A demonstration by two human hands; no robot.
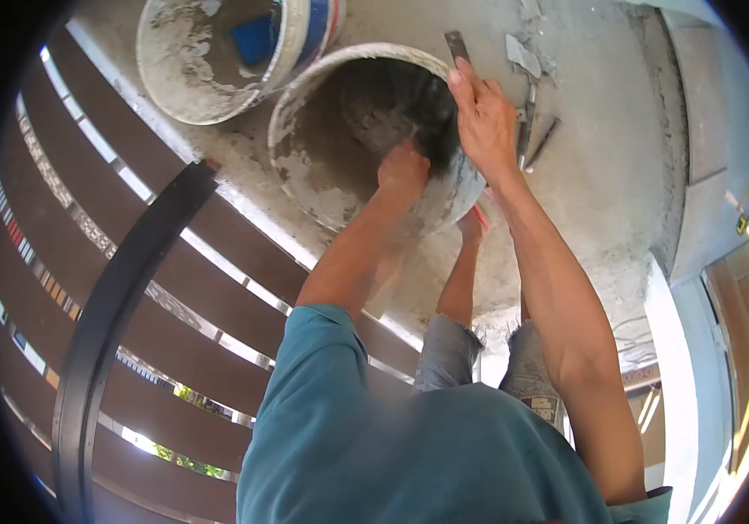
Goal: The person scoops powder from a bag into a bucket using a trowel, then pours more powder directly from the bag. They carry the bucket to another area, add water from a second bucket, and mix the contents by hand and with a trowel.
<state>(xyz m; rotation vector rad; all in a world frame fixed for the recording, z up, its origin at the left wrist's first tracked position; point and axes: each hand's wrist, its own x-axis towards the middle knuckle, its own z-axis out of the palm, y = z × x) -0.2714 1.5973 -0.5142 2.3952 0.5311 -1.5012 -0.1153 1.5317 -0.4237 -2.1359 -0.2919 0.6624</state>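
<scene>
A large, mortar-smeared bucket (300, 179) lies in front of me with its wide mouth towards me. My left hand (404, 166) reaches inside, closed in a fist close to the wet grey mortar (376, 118). What the fist holds, if anything, is hidden and blurred. My right hand (486, 122) grips the bucket's right rim, thumb and fingers closed over the edge. Just beyond its fingertips, a flat dark metal strip (456, 47) sticks up.
A second bucket (189, 103), holding a blue object (253, 40), stands at the upper left. Thin tools (526, 122) and flakes of debris (523, 56) lie on the concrete floor (597, 175). A slatted brown fence (209, 306) with a black post (121, 306) runs along the left.
</scene>
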